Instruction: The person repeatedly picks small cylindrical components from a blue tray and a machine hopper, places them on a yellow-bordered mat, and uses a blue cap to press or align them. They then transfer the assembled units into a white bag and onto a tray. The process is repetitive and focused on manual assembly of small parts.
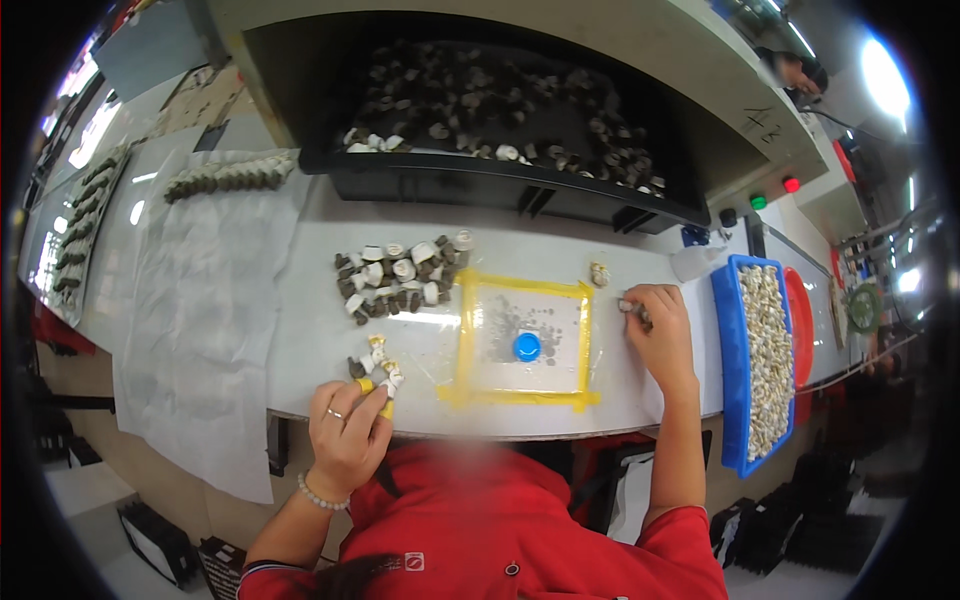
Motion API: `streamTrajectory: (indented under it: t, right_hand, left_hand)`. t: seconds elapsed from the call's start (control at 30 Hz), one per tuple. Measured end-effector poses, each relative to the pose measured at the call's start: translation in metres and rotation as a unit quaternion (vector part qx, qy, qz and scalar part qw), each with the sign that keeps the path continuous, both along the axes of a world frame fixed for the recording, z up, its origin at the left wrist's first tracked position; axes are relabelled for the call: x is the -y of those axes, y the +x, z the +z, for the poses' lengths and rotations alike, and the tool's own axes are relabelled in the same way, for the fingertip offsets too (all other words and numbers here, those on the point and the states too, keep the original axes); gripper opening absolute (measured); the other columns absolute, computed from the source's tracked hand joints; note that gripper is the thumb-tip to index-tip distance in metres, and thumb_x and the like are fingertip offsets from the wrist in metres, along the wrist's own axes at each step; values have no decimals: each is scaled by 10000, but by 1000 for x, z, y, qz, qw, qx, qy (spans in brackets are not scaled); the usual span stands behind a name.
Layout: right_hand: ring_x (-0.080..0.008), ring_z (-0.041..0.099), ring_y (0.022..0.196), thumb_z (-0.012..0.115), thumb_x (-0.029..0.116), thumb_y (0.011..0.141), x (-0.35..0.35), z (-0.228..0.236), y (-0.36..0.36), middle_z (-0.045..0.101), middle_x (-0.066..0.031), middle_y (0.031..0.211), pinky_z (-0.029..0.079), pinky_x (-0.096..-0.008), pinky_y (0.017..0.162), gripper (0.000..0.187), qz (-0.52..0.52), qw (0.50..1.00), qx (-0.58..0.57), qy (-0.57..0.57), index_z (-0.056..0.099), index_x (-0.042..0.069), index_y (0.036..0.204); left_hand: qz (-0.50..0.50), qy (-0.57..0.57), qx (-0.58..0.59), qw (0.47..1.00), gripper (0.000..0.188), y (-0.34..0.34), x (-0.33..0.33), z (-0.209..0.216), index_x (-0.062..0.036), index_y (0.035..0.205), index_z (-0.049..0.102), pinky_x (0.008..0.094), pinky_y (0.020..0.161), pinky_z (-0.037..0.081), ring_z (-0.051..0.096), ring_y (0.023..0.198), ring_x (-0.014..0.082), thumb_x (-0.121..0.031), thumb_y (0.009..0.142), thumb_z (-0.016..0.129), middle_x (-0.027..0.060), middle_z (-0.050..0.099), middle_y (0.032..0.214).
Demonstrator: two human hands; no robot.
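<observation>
My left hand is low over the near left of the table, fingers bent and closed around a small white piece. Yellow bands show at its fingertips. Just beyond it lie a white-and-yellow piece and a dark grey piece. My right hand rests at the right of the table, its fingers pinched on a small grey-and-white piece. Between the hands, a yellow-taped square frames a spotted sheet with a round blue cap on it.
Several white and dark pieces form a cluster beyond my left hand. A black tray of dark pieces spans the back. To the right stands a blue bin of small pale pieces, near a whitish bottle. White sheeting covers the left.
</observation>
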State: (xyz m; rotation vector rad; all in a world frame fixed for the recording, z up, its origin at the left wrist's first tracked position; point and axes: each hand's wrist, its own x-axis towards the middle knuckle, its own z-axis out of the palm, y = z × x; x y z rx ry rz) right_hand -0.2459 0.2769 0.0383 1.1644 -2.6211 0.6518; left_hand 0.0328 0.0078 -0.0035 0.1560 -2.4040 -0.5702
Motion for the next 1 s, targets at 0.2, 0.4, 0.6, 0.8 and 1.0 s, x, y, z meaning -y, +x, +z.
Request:
streamTrajectory:
  t: [0.2, 0.4, 0.6, 0.8, 1.0]
  right_hand:
    - [-305, 555, 835, 625, -28, 667, 6, 0, 9, 628, -108, 851, 458, -388, 738, 198, 19, 999, 27, -20, 626, 29, 856]
    - [-287, 555, 816, 626, 2, 661, 14, 9, 41, 603, -98, 826, 458, -371, 724, 209, 115, 988, 99, 0, 650, 34, 866]
    - [-262, 585, 800, 657, 11, 673, 23, 7, 49, 608, -100, 844, 484, -352, 712, 245, 121, 987, 103, 12, 682, 33, 916]
    - [-258, 613, 791, 685, 28, 682, 47, 11, 51, 613, -96, 847, 505, -340, 695, 245, 184, 980, 78, -18, 677, 28, 927]
    - [-255, 608, 765, 685, 22, 681, 64, 11, 53, 610, -89, 837, 504, -352, 674, 224, 201, 977, 62, 23, 681, 37, 905]
  left_hand:
    - [53, 36, -41, 997, 411, -9, 5, 17, 1, 1039, 624, 420, 741, 451, 525, 879, 346, 24, 635, 692, 193, 548, 1006]
    - [110, 143, 100, 979, 326, -46, 40, 32, 5, 1034, 613, 398, 742, 468, 566, 856, 336, -33, 714, 665, 175, 569, 962]
    - [98, 152, 159, 971, 277, -64, 48, 30, 2, 998, 600, 406, 735, 464, 568, 847, 333, -34, 728, 645, 159, 581, 917]
    - [109, 113, 156, 975, 283, -60, 58, 35, 10, 986, 597, 406, 740, 463, 567, 847, 337, -13, 707, 634, 158, 577, 917]
    - [116, 166, 151, 968, 309, -60, 63, 33, 27, 1003, 610, 343, 695, 498, 601, 765, 270, 27, 694, 611, 153, 599, 929]
